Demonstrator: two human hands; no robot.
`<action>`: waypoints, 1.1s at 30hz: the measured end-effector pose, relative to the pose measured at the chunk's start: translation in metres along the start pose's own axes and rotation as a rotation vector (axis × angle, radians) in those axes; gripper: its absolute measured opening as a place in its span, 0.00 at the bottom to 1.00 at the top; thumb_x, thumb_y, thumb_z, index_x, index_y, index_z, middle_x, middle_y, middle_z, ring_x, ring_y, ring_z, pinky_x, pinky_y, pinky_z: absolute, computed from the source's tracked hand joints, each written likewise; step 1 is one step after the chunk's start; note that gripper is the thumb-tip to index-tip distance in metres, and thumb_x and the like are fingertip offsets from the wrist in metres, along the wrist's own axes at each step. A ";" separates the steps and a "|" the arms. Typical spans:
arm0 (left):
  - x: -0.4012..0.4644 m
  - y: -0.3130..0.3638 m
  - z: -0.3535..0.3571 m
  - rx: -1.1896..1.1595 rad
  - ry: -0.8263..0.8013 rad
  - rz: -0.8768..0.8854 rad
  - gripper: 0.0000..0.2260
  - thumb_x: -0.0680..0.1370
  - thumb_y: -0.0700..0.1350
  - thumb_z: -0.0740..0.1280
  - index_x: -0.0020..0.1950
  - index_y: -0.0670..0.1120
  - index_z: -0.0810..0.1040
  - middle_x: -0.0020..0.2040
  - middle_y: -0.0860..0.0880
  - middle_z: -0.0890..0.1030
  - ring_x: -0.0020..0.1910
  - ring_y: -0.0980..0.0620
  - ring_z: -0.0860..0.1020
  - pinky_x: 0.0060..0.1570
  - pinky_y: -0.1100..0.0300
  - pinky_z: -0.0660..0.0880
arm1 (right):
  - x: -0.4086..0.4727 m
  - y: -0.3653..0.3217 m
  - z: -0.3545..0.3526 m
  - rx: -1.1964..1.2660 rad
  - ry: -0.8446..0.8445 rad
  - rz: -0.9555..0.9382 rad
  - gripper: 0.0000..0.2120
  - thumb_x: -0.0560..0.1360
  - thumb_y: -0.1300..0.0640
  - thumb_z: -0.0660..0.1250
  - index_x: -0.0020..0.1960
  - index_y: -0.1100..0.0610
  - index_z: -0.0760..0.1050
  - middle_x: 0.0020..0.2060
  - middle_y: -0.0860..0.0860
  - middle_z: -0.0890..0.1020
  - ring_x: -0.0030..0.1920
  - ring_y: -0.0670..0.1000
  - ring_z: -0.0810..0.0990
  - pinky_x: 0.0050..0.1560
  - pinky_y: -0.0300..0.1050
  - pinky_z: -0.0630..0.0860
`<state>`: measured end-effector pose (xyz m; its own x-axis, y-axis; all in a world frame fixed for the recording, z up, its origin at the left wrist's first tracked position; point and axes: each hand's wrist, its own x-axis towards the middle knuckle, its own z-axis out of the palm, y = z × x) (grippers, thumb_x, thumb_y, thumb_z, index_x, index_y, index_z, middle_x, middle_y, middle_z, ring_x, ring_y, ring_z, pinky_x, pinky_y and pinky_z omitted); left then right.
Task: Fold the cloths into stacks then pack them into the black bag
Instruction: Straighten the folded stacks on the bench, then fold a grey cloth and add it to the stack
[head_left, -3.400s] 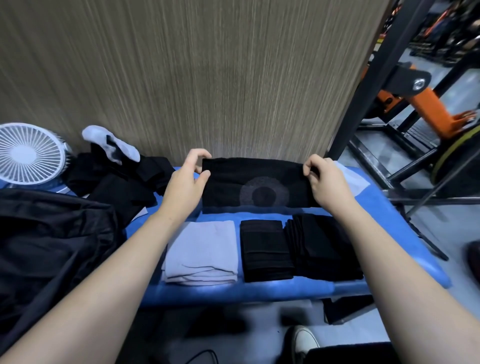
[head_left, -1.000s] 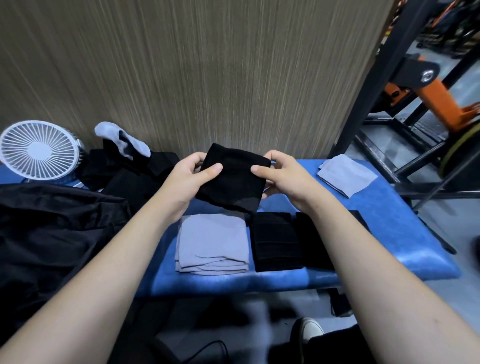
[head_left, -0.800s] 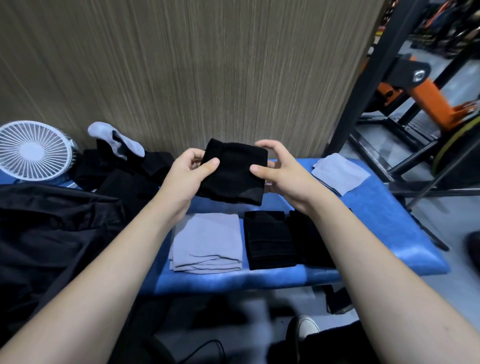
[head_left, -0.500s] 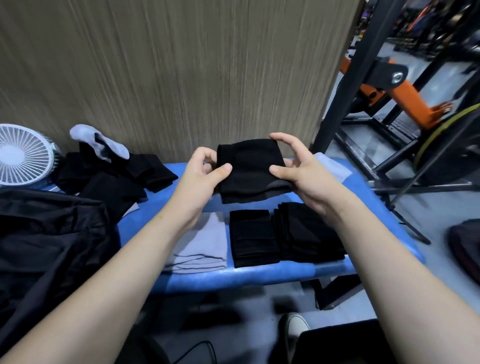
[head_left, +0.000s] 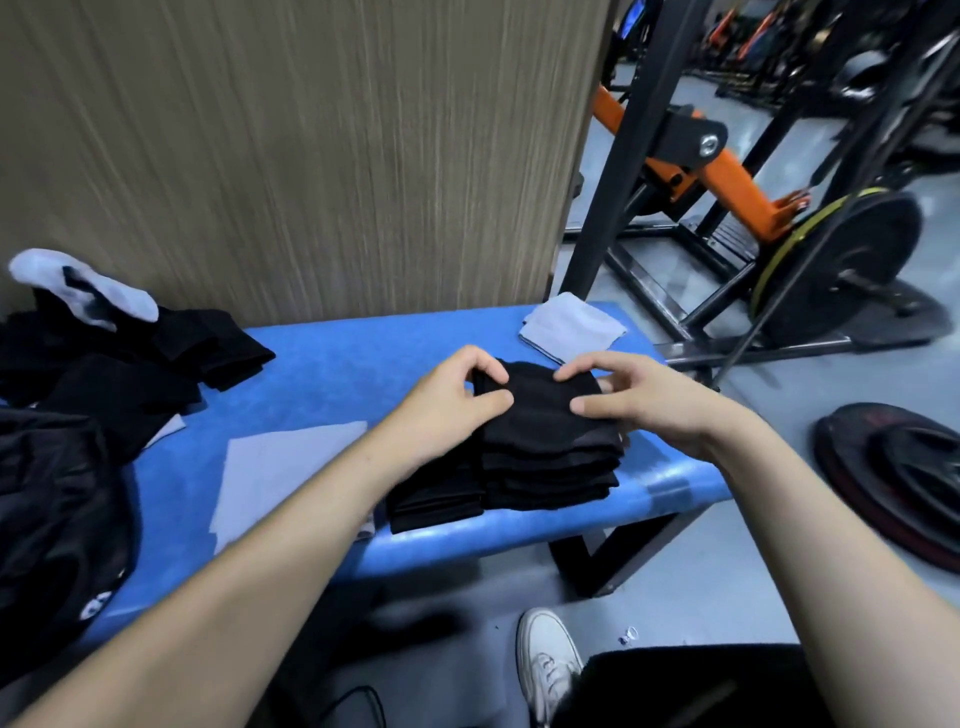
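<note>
While both hands meet at the centre of the frame, they hold one folded black cloth on top of the right-hand black stack. The left hand pinches the cloth's left edge, thumb on top and fingers curled over the far corner. The right hand grips the right edge the same way, its thumb lying across the upper face and its fingers bent over the far side. The cloth touches the stack beneath it, which sits near the front edge of the blue tabletop.

Just left of that stack, touching it, is a lower black stack, partly hidden by the left forearm. Further left lies a grey stack, also partly covered by that forearm. A single folded grey cloth rests at the far right end of the tabletop, apart from the stacks.

At the left of the frame a heap of unfolded black cloths lies against the wood-grain wall, with a pale grey piece on top. The black bag fills the lower left edge. Gym equipment with an orange arm stands in the upper right, and a white shoe shows at the bottom.
</note>
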<state>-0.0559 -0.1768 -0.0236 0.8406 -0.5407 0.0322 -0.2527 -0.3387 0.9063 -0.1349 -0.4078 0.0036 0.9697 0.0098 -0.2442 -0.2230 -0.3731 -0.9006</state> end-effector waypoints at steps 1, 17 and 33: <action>0.000 -0.001 0.002 0.035 -0.024 -0.026 0.06 0.75 0.49 0.72 0.48 0.55 0.76 0.36 0.55 0.74 0.33 0.56 0.69 0.36 0.62 0.65 | 0.000 0.003 -0.001 -0.036 -0.018 0.027 0.12 0.76 0.61 0.72 0.58 0.52 0.79 0.39 0.58 0.76 0.39 0.58 0.71 0.38 0.51 0.70; -0.002 -0.006 0.004 0.581 -0.096 0.207 0.16 0.79 0.59 0.63 0.65 0.57 0.72 0.70 0.56 0.62 0.68 0.55 0.62 0.67 0.54 0.58 | 0.008 0.010 -0.009 -0.428 0.107 -0.112 0.14 0.70 0.47 0.77 0.54 0.41 0.78 0.33 0.50 0.66 0.31 0.46 0.64 0.37 0.41 0.64; 0.016 -0.008 0.011 0.302 0.005 0.193 0.07 0.80 0.55 0.64 0.56 0.57 0.79 0.56 0.62 0.77 0.64 0.58 0.67 0.68 0.51 0.64 | 0.048 0.045 -0.030 -0.370 0.452 -0.038 0.07 0.73 0.53 0.74 0.48 0.53 0.78 0.32 0.54 0.78 0.30 0.47 0.72 0.35 0.41 0.67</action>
<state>-0.0453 -0.1913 -0.0352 0.7653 -0.6139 0.1935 -0.5371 -0.4433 0.7177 -0.0957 -0.4525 -0.0378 0.9407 -0.3373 0.0363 -0.2168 -0.6800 -0.7005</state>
